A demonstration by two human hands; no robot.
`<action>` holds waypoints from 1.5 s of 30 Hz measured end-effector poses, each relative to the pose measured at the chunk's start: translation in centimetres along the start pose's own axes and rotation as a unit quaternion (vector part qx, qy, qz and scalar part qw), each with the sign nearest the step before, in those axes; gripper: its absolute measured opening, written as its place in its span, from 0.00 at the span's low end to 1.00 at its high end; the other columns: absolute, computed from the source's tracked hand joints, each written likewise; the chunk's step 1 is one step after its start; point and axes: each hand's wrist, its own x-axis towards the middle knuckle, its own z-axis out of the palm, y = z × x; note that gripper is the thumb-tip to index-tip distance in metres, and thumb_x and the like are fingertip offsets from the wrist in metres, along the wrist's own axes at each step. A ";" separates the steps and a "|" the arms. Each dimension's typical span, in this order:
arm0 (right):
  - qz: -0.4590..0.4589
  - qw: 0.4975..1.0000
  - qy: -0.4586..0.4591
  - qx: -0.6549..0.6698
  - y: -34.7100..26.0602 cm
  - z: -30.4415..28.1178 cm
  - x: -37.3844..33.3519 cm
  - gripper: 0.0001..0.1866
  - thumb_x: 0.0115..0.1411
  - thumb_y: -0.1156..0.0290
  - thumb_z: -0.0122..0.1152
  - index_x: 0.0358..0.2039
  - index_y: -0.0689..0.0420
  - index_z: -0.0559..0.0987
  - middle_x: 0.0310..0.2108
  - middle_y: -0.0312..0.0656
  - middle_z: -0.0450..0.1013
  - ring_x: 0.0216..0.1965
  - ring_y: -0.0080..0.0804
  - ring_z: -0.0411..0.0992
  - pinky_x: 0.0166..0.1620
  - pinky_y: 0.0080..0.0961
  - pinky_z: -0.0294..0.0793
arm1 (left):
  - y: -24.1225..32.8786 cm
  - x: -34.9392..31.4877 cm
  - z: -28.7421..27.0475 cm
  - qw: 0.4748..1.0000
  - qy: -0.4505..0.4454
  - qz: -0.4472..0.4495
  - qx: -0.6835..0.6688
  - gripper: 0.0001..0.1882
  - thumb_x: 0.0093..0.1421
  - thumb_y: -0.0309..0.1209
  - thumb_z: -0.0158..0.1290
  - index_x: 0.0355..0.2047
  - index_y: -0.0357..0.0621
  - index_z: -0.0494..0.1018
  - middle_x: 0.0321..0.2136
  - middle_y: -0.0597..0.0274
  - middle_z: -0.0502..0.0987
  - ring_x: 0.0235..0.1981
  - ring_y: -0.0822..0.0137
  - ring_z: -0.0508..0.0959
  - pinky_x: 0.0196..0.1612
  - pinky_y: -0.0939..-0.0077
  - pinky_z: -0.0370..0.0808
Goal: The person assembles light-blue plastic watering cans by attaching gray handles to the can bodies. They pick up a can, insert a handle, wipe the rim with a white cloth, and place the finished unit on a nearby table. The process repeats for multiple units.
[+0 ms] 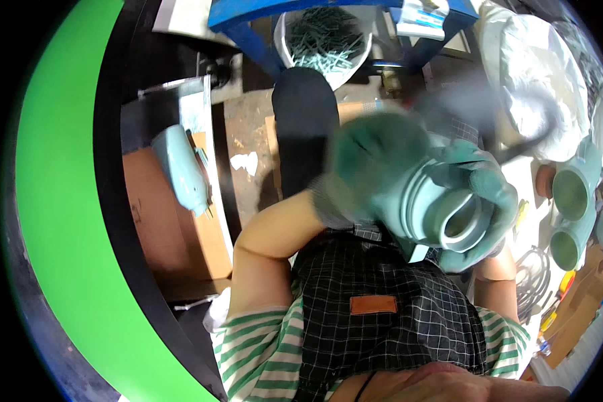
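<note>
A pale teal plastic part [419,208] with stepped rings and a round opening is held up in front of my apron. My gloved right hand [499,194] is wrapped round its right side, close to the opening. My left hand [375,157], in a green-coated glove, is at the part's far left side. Motion smears the left hand, and its fingers cannot be made out. Beyond the hands is a blurred grey shape [489,107] whose kind I cannot tell.
An open cardboard box [164,208] with a teal plastic piece [181,171] is at left, beside a green surface [60,201]. A white bucket [281,40] of thin teal strips stands ahead under a blue frame [248,17]. Teal cylindrical parts [571,194] and plastic bags [536,60] are at right.
</note>
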 end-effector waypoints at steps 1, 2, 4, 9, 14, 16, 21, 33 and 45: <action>0.006 1.000 0.006 0.018 -0.4 -0.5 0.1 0.41 0.53 0.55 0.80 0.62 0.59 0.74 0.55 0.49 0.76 0.60 0.45 0.75 0.62 0.43 0.76 | 0.9 1.0 -1.3 0.994 -0.004 -0.056 -0.097 0.14 0.75 0.45 0.49 0.44 0.47 0.69 0.35 0.65 0.70 0.38 0.67 0.73 0.43 0.71 0.74; 0.019 0.999 0.018 0.038 -0.3 -0.4 0.3 0.41 0.53 0.57 0.79 0.64 0.59 0.73 0.54 0.48 0.75 0.57 0.42 0.74 0.60 0.41 0.76 | 1.3 1.7 -1.0 0.964 0.062 -0.122 -0.230 0.19 0.76 0.50 0.44 0.33 0.52 0.65 0.24 0.70 0.63 0.27 0.71 0.64 0.33 0.74 0.65; -0.004 0.996 0.070 0.049 0.6 0.3 2.6 0.41 0.54 0.62 0.77 0.66 0.60 0.70 0.52 0.46 0.74 0.51 0.38 0.74 0.56 0.37 0.76 | 1.7 2.4 -1.1 0.895 0.186 -0.164 -0.370 0.26 0.77 0.53 0.41 0.22 0.56 0.61 0.14 0.73 0.57 0.16 0.73 0.54 0.21 0.75 0.54; -0.127 0.976 0.129 -0.118 3.1 0.2 5.6 0.45 0.52 0.67 0.79 0.69 0.60 0.67 0.49 0.44 0.74 0.45 0.31 0.75 0.50 0.33 0.78 | 0.9 0.4 -0.8 0.842 0.243 -0.142 -0.461 0.24 0.76 0.52 0.41 0.24 0.57 0.64 0.17 0.70 0.62 0.18 0.71 0.60 0.20 0.75 0.54; 0.032 0.964 -0.018 0.264 6.2 0.3 6.0 0.43 0.55 0.63 0.78 0.68 0.59 0.68 0.47 0.42 0.75 0.45 0.28 0.76 0.49 0.28 0.79 | 0.8 -1.0 -1.9 0.874 0.254 -0.168 -0.378 0.22 0.73 0.54 0.45 0.30 0.52 0.67 0.20 0.72 0.57 0.21 0.72 0.59 0.24 0.71 0.58; 0.031 0.958 0.012 0.285 6.9 -0.1 5.3 0.41 0.62 0.70 0.68 0.73 0.59 0.60 0.33 0.36 0.76 0.29 0.19 0.74 0.34 0.17 0.76 | 0.7 -0.2 -0.7 0.911 0.336 -0.231 -0.061 0.21 0.74 0.48 0.46 0.32 0.44 0.70 0.30 0.67 0.71 0.37 0.67 0.74 0.46 0.66 0.73; 0.070 0.841 0.013 0.537 7.7 0.4 5.2 0.41 0.65 0.78 0.54 0.77 0.57 0.53 0.19 0.30 0.68 0.17 0.14 0.63 0.24 0.11 0.64 | 0.8 -4.6 3.9 0.946 0.266 0.125 0.135 0.27 0.66 0.39 0.56 0.58 0.34 0.66 0.51 0.51 0.73 0.49 0.58 0.77 0.57 0.59 0.75; 0.099 0.898 0.136 0.406 6.2 0.4 4.9 0.23 0.66 0.74 0.58 0.61 0.60 0.72 0.27 0.34 0.73 0.23 0.16 0.68 0.27 0.14 0.68 | 0.8 -4.7 4.2 0.901 0.006 0.206 0.381 0.39 0.67 0.49 0.54 0.67 0.35 0.57 0.61 0.44 0.67 0.59 0.48 0.72 0.62 0.52 0.73; -0.063 0.951 0.243 0.178 7.4 -2.1 3.7 0.43 0.60 0.64 0.75 0.70 0.58 0.62 0.62 0.43 0.67 0.61 0.30 0.68 0.64 0.33 0.72 | 1.5 -2.4 1.3 0.904 0.034 0.203 0.375 0.46 0.67 0.57 0.51 0.72 0.35 0.51 0.66 0.38 0.63 0.66 0.42 0.67 0.65 0.48 0.71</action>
